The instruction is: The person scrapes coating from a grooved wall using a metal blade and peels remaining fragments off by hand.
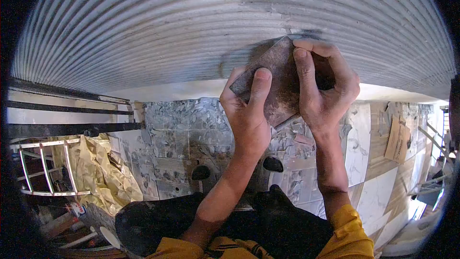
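A flat, dusty brownish-grey square sheet (278, 79) is tilted in front of the ribbed wall; its exact kind I cannot make out. My left hand (249, 110) is closed on its left side, thumb across the near face and fingers behind. At the upper right edge, my right hand (326, 86) pinches with thumb and forefinger, its other fingers curled and partly in shadow. Just behind the sheet's top corner, the pale grey ribbed wall (191, 33) carries a darker smeared patch.
Grey flakes and rubble (187, 112) litter the tiled floor (167, 151) along the wall's foot. Crumpled yellowish paper (103, 172) and a white metal rack (48, 168) are at left, below black rails (72, 128). A cardboard piece (397, 139) lies at right.
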Demonstrator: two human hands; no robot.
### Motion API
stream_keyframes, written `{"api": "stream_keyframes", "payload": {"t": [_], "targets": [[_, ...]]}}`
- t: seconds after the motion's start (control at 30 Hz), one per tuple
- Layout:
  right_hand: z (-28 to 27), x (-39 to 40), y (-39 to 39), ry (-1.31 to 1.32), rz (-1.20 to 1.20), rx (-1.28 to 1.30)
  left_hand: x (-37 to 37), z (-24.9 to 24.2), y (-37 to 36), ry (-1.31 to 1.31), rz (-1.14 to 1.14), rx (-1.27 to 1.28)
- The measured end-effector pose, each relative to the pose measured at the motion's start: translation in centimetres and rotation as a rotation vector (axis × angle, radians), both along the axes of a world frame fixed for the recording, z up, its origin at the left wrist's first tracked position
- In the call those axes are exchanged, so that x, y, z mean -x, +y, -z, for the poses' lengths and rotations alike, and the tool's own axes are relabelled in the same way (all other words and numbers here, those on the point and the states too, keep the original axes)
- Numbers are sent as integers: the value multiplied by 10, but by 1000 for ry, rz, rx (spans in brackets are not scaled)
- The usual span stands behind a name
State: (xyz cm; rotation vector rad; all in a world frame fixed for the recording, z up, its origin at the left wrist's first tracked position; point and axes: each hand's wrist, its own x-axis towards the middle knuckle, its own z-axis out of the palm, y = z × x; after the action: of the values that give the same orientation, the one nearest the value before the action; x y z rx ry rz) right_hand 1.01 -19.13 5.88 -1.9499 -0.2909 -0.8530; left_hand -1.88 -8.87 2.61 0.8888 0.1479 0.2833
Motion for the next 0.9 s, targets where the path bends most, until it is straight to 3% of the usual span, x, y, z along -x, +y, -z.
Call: {"api": "stream_keyframes", "payload": {"t": [0.17,0.23,0.3,0.47,0.63,0.73,0.8,0.9], "targets": [[-3,4,2,60,2,-70,1,-4,1,6,-8,-16],[-5,8,3,199,-57,-171,2,-8,0,16,-15,-5],[-5,8,3,201,-60,-180,5,-10,-2,94,-118,-58],[-3,8,8,205,-60,-215,8,-24,5,69,-120,-152],[15,-1,15,34,-20,-287,-2,-15,12,58,-132,-299],[26,-11,13,-109,7,-184,-17,4,14,-78,-277,-439],[31,-15,10,-189,22,-114,-20,5,20,24,29,-221],[36,-20,10,-331,37,-13,-22,7,18,8,-2,-230]]}}
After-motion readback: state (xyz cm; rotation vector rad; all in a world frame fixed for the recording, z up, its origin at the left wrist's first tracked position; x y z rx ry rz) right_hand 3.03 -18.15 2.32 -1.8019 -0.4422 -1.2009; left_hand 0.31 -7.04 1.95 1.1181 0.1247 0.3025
